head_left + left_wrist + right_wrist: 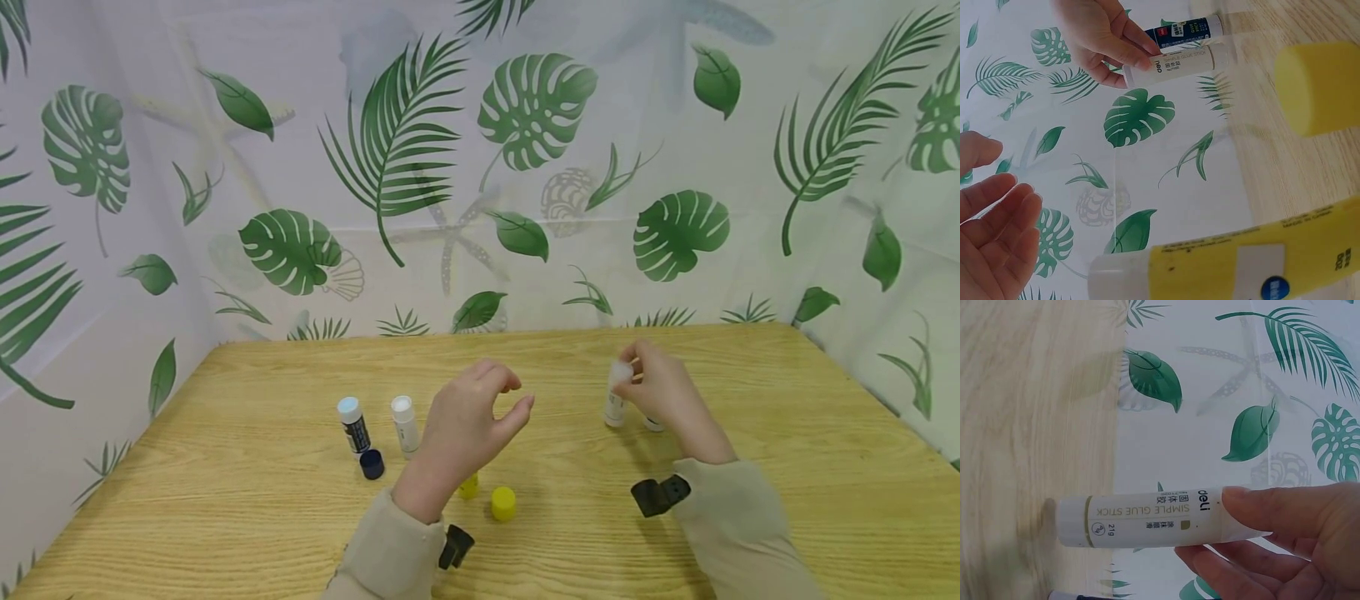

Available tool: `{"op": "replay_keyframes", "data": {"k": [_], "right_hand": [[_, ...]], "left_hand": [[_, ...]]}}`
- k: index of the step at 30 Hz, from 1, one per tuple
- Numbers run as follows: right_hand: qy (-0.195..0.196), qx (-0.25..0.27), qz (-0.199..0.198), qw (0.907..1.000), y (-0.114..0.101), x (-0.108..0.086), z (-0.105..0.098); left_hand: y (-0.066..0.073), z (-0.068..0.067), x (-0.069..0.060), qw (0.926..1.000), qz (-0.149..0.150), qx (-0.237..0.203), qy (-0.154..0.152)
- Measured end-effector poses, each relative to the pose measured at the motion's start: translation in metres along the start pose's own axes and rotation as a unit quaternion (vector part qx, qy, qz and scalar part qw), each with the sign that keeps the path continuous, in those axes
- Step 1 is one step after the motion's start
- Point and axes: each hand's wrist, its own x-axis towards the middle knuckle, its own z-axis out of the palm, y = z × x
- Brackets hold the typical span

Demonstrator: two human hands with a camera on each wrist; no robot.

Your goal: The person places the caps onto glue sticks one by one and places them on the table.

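Pinching a white glue stick [1147,519] toward the table's [570,533] far edge is the right hand [662,387] — left hand [465,421] seems loosely spread.

In the head view, the left hand [467,421] hides most of the yellow glue stick [468,487]. Our left wrist view cuts off the yellow cap [1319,87].

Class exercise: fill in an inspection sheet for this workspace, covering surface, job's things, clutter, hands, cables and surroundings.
Surface: wood-grain table.
Job's things: gripped white glue stick, navy stick beside it; standing white tube, navy tube; yellow glue stick.
Clutter: loose navy cap, yellow cap.
Hands: right hand pinches the white glue stick; left hand holds nothing.
Cables: nothing seen.
Surroundings: leaf-print cloth.
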Motion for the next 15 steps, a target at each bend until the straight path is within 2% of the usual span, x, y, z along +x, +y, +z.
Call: {"op": "replay_keyframes", "data": {"k": [15], "right_hand": [[-0.014,-0.005,0.014,0.9998,0.0057,0.0024,0.0029]], "left_hand": [[0.0005,0.0006,0.0001,0.9999,0.002,0.004,-0.011]]}}
